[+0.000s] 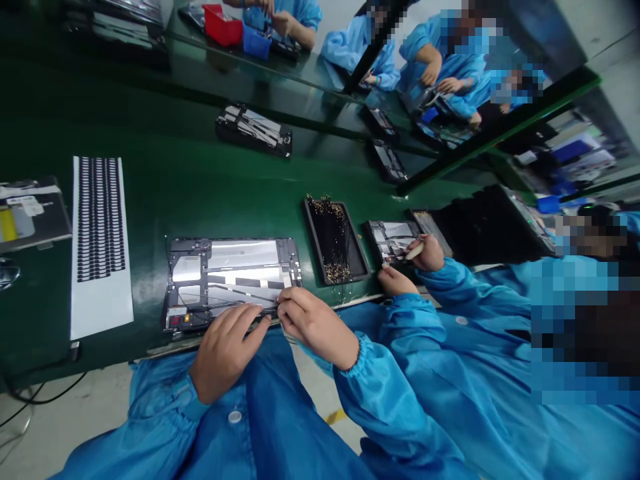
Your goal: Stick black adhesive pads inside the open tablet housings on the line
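We are working over an open device chassis (245, 255), which is lying near the middle of the green surface (150, 180), at its near side. Our left hand (227, 347) is resting at the chassis's near edge, fingers loosely spread. Our right hand (315, 323) is drawing its fingertips together at the near right corner; we cannot tell whether it is gripping anything. A black tray (357, 238) of thin cables is sitting just right, a label sheet (101, 247) left.

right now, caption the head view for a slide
Left hand and right hand at an open device chassis, beside a tray of gold-tipped wires.
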Tool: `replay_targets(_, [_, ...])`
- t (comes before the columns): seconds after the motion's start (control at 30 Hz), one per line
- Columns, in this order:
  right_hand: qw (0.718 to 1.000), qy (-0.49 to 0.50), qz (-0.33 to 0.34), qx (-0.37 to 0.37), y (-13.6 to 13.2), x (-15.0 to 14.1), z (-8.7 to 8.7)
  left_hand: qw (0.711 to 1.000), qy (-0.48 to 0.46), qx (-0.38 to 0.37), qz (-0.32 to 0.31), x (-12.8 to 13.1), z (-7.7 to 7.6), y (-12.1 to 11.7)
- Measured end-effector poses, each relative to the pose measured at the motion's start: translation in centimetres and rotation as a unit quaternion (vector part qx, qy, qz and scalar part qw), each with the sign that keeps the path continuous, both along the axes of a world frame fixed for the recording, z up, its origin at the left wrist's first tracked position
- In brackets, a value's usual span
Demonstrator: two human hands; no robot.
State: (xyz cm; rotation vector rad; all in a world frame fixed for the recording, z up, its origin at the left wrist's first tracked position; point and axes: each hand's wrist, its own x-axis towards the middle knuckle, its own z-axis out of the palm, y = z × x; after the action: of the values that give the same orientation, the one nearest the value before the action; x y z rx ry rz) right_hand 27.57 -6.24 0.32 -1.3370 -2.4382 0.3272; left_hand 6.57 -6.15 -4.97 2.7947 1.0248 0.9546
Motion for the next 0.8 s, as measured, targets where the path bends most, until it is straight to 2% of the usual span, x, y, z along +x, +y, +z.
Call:
replay_targets(0.43, [1.0,-0.019,-0.004,0.001,0.0,-0.1,-0.2,1.0,0.02,0.022,-0.006,0.5,0.1,0.4])
replay_targets(0.67, [0.993,0.104,-0.036,-0.046,-1.0,1.2,-0.4,0.999,0.033,0.005,-0.01,0.2,-0.3,0.1])
replay_targets(0.8, [0.988,0.135,-0.054,-0.044,-1.3,1.4,-0.8,1.0,0.011,-0.008,-0.004,0.5,-0.3,0.1])
